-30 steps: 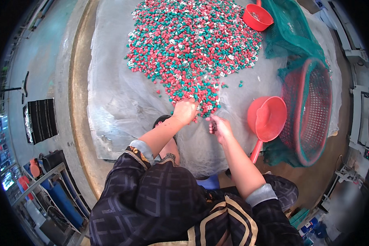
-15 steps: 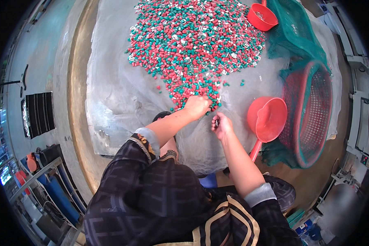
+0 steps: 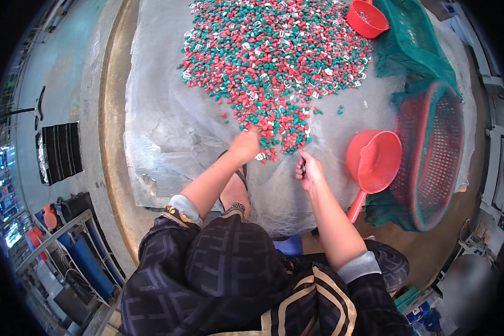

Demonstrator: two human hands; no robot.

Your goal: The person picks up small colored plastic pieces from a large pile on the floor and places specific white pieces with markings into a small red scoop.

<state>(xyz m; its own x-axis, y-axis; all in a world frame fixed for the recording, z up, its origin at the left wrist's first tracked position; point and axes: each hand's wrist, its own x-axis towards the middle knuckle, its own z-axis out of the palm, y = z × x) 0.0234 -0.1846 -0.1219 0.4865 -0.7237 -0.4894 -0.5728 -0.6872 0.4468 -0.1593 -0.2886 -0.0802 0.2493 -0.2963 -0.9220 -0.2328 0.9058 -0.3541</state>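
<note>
A broad pile of small red and green cone-shaped pieces (image 3: 263, 61), mixed with white plastic bits (image 3: 313, 94), lies spread on a greyish sheet (image 3: 168, 129). Its narrow near end reaches between my hands. At the left side of that end, my left hand (image 3: 245, 147) is closed with its fingers curled at the pieces; what they hold, if anything, is hidden. My right hand (image 3: 310, 170) is to the right of the tip, fingers curled around something small and dark that I cannot make out. A white bit (image 3: 260, 157) lies by the left hand.
A red long-handled scoop (image 3: 374, 162) lies right of my right hand. Beyond it stands a red perforated basket (image 3: 431, 162) draped in green netting. Farther back are a green basket (image 3: 417, 45) and a smaller red scoop (image 3: 367, 21) with bits inside.
My left hand has drawn back left from the tip of the pile, uncovering pieces there. The right hand stays curled near the same spot. The whole view has shifted slightly.
</note>
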